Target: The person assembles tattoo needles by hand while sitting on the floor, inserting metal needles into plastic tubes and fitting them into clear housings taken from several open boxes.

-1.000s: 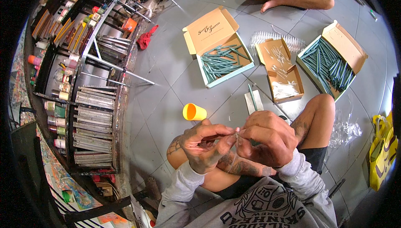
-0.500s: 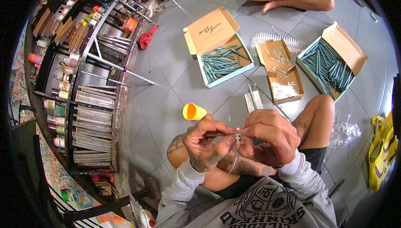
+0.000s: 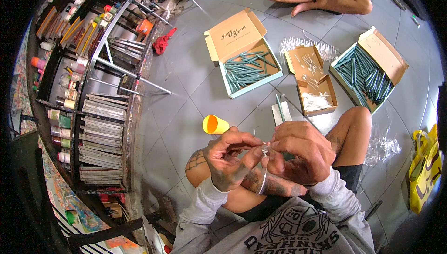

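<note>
Head view: the person sits on a grey tiled floor (image 3: 186,114).
Room: open floor ahead; shelving (image 3: 93,114) bounds the left edge.
Boxes: three open boxes, well apart from both hands.
Left hand (image 3: 228,161): pinches a thin clear strip (image 3: 263,179).
Right hand (image 3: 300,151): pinches the strip's top; small, steady finger moves suit it.

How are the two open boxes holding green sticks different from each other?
The left box holds fewer green sticks, lying loosely crossed; the right box is fuller, its sticks mostly lying parallel. The left box has a pale mint tray; the right box has a darker green rim. Both are cardboard, lids open, on the grey tiled floor.
</note>
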Demonstrator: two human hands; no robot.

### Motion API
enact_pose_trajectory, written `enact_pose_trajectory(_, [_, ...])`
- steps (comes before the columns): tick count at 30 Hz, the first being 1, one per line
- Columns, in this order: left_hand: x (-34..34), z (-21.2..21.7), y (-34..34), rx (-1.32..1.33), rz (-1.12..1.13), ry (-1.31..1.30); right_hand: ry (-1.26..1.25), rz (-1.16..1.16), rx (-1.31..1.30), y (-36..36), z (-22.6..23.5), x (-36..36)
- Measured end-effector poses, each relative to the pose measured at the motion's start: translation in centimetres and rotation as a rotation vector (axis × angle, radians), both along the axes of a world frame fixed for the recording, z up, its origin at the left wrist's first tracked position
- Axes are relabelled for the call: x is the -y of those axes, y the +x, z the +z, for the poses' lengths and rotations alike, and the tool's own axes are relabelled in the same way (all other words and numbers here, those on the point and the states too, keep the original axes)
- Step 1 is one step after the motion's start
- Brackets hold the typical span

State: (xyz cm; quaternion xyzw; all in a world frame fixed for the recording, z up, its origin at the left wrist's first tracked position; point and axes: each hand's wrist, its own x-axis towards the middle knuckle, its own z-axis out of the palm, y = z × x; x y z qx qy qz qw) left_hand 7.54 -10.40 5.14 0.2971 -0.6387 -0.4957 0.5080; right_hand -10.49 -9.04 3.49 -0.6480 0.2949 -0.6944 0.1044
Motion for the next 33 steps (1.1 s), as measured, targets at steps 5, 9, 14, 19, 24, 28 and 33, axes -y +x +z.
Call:
enact_pose_trajectory(5, [0.08,-0.23,0.09,0.035,0.037,-0.007,0.002,-0.003,-0.007,0.12,-0.20,-0.02])
enact_pose_trajectory(9, [0.12,-0.30,0.09,0.036,0.040,-0.020,-0.009,0.009,0.006,0.12,-0.38,0.00])
enact_pose_trajectory(14, [0.26,-0.19,-0.10,0.073,0.096,-0.085,-0.056,0.003,0.001,0.38,-0.82,0.01])
enact_pose_trajectory(19, [0.51,-0.59,0.21,0.099,0.134,-0.130,-0.172,0.025,-0.121,-0.04,-1.00,0.10])
enact_pose_trajectory(24, [0.71,-0.65,0.61,0.128,0.129,-0.158,-0.202,0.005,-0.206,0.04,-0.67,0.03])
enact_pose_trajectory(28, [0.33,-0.49,0.20,0.084,0.135,-0.092,-0.216,-0.009,-0.218,0.08,-0.93,0.02])
enact_pose_trajectory(33, [0.30,-0.62,0.62,0.087,0.123,-0.058,-0.199,0.022,-0.262,-0.21,-0.67,-0.22])
